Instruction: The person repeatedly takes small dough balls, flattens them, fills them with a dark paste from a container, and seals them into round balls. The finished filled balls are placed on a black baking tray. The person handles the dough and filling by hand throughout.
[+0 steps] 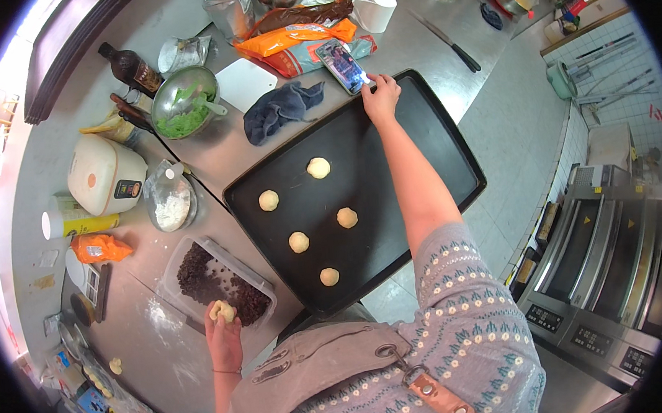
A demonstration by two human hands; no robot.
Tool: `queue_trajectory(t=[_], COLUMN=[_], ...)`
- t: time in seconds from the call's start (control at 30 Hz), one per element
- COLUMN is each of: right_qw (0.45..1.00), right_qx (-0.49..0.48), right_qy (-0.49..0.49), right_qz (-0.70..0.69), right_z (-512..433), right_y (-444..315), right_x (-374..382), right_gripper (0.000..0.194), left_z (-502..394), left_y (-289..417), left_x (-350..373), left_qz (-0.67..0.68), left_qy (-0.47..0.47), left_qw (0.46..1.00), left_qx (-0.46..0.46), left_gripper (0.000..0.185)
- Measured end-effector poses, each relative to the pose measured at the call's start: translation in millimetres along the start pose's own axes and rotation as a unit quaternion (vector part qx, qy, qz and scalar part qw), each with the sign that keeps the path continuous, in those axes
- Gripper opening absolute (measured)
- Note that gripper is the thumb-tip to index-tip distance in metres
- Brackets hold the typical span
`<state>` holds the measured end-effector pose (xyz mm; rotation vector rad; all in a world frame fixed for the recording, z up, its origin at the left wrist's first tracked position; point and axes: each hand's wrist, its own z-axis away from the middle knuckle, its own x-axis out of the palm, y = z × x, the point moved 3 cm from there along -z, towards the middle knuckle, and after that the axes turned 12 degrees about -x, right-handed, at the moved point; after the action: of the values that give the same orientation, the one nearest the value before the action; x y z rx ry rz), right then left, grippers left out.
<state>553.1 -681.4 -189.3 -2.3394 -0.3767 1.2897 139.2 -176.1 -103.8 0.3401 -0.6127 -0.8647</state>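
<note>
My left hand holds a piece of pale dough in its fingertips, over the near corner of a clear plastic container of dark crumbly filling. Stretched out ahead, my right hand has its fingertips at the lower end of a phone with a lit screen. That phone lies by the far edge of a large black baking tray. Several round dough balls, one of them nearest the far side, sit spaced apart on the tray's left half.
A metal bowl of green food, a dark cloth and a white scraper lie beyond the tray. A knife rests at the back right. Flour bowl and white appliance stand left; ovens are right.
</note>
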Motion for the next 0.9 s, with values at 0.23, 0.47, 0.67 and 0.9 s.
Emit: queue_trajectory(t=[0.23, 0.47, 0.67, 0.9], right_qw=[0.921, 0.827, 0.792, 0.764], right_qx=[-0.37, -0.409, -0.219, -0.311], right_qy=[-0.122, -0.237, -0.337, -0.397], right_qz=[0.019, -0.305, -0.461, -0.402], right_z=[75, 223, 256, 297], right_y=[-166, -346, -374, -399], right_x=[-65, -149, -176, -184], right_gripper=[0.031, 0.014, 0.038, 0.025], left_z=[8, 20, 47, 82], left_y=[1, 8, 15, 3], left_x=[21, 41, 45, 34], left_qz=[-0.015, -0.005, -0.009, -0.018], left_qy=[-0.014, -0.058, -0.113, -0.154], left_qw=[1.0, 0.998, 0.992, 0.985], left_qx=[-0.006, 0.017, 0.06, 0.071], left_gripper=[0.044, 0.045, 0.045, 0.047])
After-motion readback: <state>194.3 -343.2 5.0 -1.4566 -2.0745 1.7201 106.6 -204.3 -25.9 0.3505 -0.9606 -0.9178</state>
